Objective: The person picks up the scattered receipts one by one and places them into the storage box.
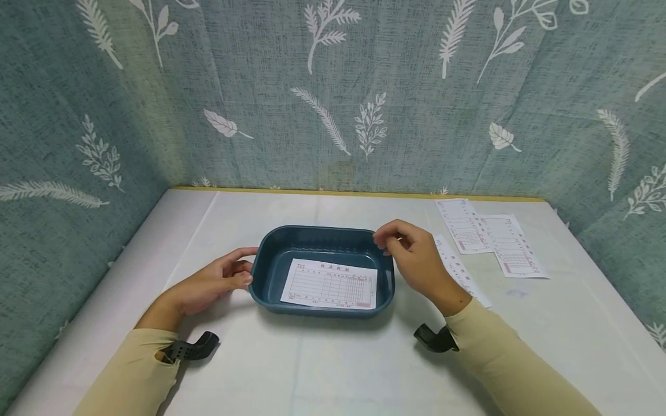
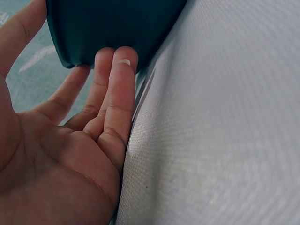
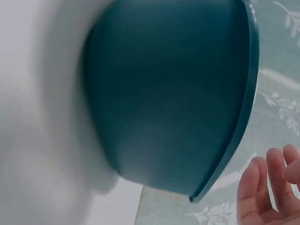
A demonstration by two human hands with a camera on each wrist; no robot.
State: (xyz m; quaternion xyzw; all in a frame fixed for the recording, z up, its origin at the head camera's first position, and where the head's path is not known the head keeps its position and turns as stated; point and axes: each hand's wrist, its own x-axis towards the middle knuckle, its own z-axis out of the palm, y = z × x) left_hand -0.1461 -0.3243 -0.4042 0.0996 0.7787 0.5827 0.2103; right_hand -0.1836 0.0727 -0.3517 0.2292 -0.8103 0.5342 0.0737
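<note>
left hand [image 1: 210, 284]: palm turned inward, fingers loosely extended, tips against the left outer wall of the blue tray [image 1: 322, 238]
right hand [image 1: 416, 260]: raised by the far right corner, fingers loosely bent, gripping nothing
tray: on the white table [image 1: 333, 370], printed slip [image 1: 330, 283] inside

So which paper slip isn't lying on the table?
The slip inside the blue tray; the other three slips lie on the table, right of it.

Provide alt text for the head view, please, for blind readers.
A blue tray holds one printed slip; the person's left hand touches its side, and the right hand is at its far right corner. Three more slips lie on the white table, to the right.
</note>
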